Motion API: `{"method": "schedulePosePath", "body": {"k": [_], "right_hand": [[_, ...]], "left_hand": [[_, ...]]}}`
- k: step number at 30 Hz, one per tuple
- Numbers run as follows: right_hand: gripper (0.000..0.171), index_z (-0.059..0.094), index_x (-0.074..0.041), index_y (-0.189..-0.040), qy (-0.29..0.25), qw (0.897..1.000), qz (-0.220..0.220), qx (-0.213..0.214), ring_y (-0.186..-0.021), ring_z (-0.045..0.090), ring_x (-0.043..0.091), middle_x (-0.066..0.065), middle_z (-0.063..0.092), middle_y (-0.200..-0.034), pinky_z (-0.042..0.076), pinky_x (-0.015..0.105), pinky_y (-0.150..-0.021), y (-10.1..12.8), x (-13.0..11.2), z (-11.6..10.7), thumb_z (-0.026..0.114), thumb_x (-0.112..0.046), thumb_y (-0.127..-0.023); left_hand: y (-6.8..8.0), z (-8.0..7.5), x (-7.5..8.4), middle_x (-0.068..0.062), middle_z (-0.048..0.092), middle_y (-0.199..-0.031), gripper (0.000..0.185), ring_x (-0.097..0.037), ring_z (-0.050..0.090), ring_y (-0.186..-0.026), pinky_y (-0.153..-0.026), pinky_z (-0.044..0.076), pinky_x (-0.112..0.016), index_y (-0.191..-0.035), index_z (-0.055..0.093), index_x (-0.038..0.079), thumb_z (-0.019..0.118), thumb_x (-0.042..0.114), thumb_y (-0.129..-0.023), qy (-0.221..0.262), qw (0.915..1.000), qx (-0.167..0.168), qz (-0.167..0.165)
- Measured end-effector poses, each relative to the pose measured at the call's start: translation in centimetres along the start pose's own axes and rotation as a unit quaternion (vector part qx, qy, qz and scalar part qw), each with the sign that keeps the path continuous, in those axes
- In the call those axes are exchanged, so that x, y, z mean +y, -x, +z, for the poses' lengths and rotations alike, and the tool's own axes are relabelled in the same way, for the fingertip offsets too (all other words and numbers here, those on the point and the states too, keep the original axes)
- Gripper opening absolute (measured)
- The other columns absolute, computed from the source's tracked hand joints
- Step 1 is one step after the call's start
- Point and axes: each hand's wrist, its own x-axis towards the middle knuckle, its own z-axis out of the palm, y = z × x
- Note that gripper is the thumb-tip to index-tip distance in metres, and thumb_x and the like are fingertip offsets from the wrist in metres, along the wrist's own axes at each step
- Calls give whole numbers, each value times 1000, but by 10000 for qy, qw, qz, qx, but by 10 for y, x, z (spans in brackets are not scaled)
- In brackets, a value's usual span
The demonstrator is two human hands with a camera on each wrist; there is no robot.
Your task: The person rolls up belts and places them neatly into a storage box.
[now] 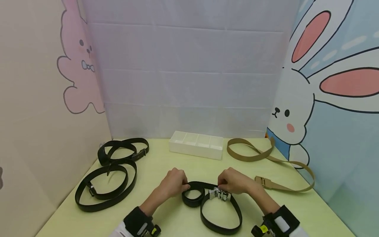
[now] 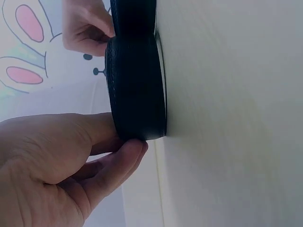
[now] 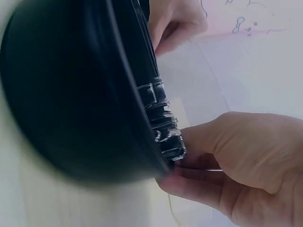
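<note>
A black belt [image 1: 223, 231] with a shiny silver buckle [image 1: 220, 194] stands on its edge at the front middle of the table, one end rolled in a small coil and the other a wider loop. My left hand [image 1: 174, 182] pinches the coil's outer left side; in the left wrist view, thumb and fingers meet at the black strap [image 2: 137, 90]. At the buckle's right end, my right hand [image 1: 235, 181] pinches the belt. The right wrist view shows the metal buckle [image 3: 165, 123] beside those fingertips, with the near loop blurred.
Two black belts lie loosely coiled on the left, one farther back [image 1: 121, 144] and one nearer [image 1: 100, 207]. A white divided box [image 1: 195, 151] stands at the back. On the right a tan webbing belt [image 1: 284, 187] lies spread out. Printed walls enclose the pale yellow table [image 1: 165, 161].
</note>
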Motion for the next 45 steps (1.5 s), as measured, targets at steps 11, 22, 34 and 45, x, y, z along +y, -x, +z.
{"method": "schedulePosePath", "body": {"k": [11, 22, 34, 45], "right_hand": [[22, 73, -14, -86, -701, 9974, -64, -172, -48, 58, -7, -8, 69, -63, 53, 20, -56, -6, -28, 19, 74, -10, -107], [28, 73, -17, -81, -434, 9990, 97, -23, -53, 51, -4, -14, 61, -64, 43, 20, -56, -6, -32, 20, 75, -21, -109], [14, 77, -17, -98, 461, 9942, -451, 865, -77, 61, 5, -6, 71, -91, 50, 23, -71, -3, -42, 21, 75, -24, -110], [11, 83, -16, -100, 142, 9904, -1372, 112, -77, 56, -13, -10, 77, -89, 50, 11, -72, -5, -58, 30, 78, -22, -108]], "left_hand": [[-16, 6, -7, 1, 75, -61, 25, -5, 52, -51, -53, 40, -22, -69, 85, 8, 91, 9, -93, -215, 9992, 341, -62], [-18, 9, -8, -2, 80, -68, 20, -4, 56, -52, -53, 41, -21, -76, 88, 8, 90, 11, -96, -173, 9995, 236, -104], [-17, 5, -6, 1, 78, -66, 24, -3, 54, -52, -53, 41, -21, -73, 87, 10, 90, 14, -96, -187, 9994, 229, -199], [-17, 5, -5, 1, 78, -65, 23, -5, 55, -53, -55, 41, -23, -72, 86, 9, 91, 12, -94, -315, 9991, 250, -152]]}}
